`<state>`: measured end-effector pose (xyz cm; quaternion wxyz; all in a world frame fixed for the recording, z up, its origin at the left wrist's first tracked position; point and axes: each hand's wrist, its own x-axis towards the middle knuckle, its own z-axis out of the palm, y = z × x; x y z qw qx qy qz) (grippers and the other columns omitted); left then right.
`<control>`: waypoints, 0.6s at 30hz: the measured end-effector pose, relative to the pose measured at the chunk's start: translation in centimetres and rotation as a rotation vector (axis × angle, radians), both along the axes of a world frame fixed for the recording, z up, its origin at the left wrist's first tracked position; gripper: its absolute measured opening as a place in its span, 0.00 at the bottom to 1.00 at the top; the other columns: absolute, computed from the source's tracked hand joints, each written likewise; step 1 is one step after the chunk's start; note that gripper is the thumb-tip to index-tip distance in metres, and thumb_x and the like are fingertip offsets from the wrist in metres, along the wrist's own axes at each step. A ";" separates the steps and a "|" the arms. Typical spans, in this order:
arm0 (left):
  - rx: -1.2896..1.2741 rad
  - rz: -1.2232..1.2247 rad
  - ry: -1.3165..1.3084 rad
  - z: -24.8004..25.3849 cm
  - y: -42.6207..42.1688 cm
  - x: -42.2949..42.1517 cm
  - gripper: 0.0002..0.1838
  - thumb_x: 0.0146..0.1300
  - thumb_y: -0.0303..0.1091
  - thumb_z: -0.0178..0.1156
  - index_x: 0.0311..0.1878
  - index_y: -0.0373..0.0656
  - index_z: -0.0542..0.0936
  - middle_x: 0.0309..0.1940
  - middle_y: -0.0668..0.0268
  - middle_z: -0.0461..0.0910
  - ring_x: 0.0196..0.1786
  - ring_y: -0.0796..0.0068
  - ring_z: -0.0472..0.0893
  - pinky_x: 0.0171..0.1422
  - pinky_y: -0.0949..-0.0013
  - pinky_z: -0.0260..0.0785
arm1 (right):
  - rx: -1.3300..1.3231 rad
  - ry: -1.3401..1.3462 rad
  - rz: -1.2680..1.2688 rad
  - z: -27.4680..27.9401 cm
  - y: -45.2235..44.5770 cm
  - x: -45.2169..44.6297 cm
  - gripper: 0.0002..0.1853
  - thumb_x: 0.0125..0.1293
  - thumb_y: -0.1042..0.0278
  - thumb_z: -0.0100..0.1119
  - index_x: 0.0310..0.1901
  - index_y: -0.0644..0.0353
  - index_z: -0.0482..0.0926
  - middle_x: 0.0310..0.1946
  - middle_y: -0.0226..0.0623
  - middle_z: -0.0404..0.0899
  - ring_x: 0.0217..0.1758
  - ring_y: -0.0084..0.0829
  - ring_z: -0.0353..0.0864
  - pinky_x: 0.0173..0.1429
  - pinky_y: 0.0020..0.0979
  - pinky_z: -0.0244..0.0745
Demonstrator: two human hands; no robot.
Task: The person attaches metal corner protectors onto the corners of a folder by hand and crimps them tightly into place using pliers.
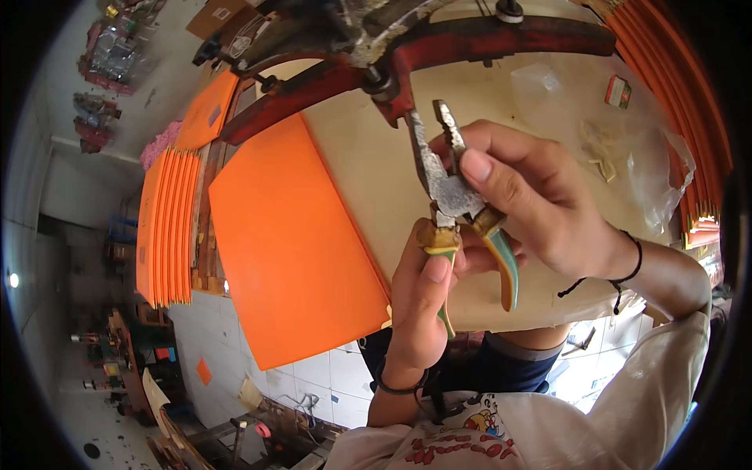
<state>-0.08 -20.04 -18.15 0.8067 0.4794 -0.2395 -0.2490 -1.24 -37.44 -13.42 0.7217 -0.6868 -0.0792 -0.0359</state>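
A pair of pliers (457,196) with green and yellow handles is held up over the table, its jaws spread apart and pointing up. My left hand (429,294) is closed round the left handle, with the thumb lying along it. Thumb and fingers of my right hand (525,188) pinch the pliers near the pivot and the right jaw. The second handle hangs below my right hand. Just above the jaws is a worn red metal frame (470,41). To the left of my left hand an orange panel (298,243) lies on the tan tabletop (352,125).
Stacked orange panels stand at the left (168,227) and at the right edge (674,86). A clear plastic bag (646,172) and a small red and green box (618,92) lie on the table's right side. Tools and a cable are on the floor below.
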 end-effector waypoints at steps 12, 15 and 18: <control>-0.069 -0.035 0.118 0.1 -0.5 -0.2 0.25 0.74 0.50 0.45 0.55 0.32 0.63 0.48 0.38 0.77 0.50 0.50 0.82 0.56 0.51 0.77 | 0.029 0.012 0.002 0.0 -0.5 0.3 0.15 0.78 0.65 0.51 0.50 0.70 0.79 0.36 0.32 0.82 0.39 0.16 0.79 0.41 0.21 0.77; -0.054 0.013 0.116 0.1 -0.5 -0.6 0.25 0.74 0.50 0.45 0.54 0.32 0.63 0.48 0.38 0.78 0.51 0.51 0.82 0.56 0.52 0.77 | 0.050 0.000 0.016 0.0 -0.4 0.4 0.13 0.77 0.65 0.54 0.47 0.69 0.80 0.36 0.32 0.82 0.39 0.16 0.79 0.38 0.20 0.78; -0.057 0.034 0.073 0.0 -0.4 -0.6 0.25 0.75 0.50 0.45 0.54 0.32 0.63 0.48 0.38 0.78 0.52 0.51 0.82 0.58 0.53 0.76 | 0.045 0.013 0.003 -0.2 -0.4 0.4 0.12 0.75 0.64 0.57 0.45 0.67 0.79 0.35 0.33 0.83 0.34 0.14 0.78 0.33 0.19 0.76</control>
